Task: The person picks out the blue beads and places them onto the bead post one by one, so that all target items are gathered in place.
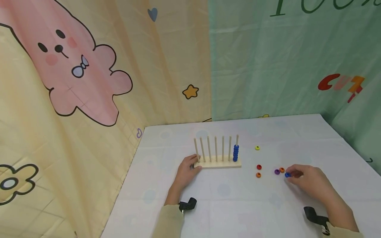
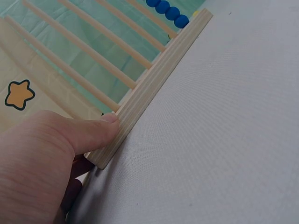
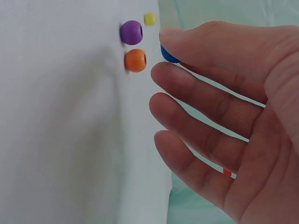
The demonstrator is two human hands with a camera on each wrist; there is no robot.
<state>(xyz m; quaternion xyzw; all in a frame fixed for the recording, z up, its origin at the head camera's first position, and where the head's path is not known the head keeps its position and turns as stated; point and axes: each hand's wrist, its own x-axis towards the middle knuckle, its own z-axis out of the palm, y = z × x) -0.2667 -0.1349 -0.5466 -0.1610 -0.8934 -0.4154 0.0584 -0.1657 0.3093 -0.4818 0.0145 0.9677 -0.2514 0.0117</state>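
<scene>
A wooden peg rack (image 1: 221,164) stands mid-table with several upright pegs. A stack of blue beads (image 1: 236,153) sits on its rightmost peg. My left hand (image 1: 191,166) holds the rack's left end. In the left wrist view the thumb (image 2: 91,133) presses the front edge of the base (image 2: 161,79), and the blue stack (image 2: 167,9) shows at the far end. To the right, my right hand (image 1: 293,174) pinches a single blue bead (image 1: 287,175) at table level. In the right wrist view this bead (image 3: 168,56) sits between thumb and forefinger, the other fingers (image 3: 201,130) loosely spread.
Loose beads lie on the white cloth right of the rack: yellow (image 1: 257,147), red (image 1: 259,167), orange (image 1: 258,175), purple (image 1: 277,171) and another orange (image 1: 281,169). Purple (image 3: 132,32) and orange (image 3: 136,60) lie just beside my fingertips. Printed curtains close off the back and left.
</scene>
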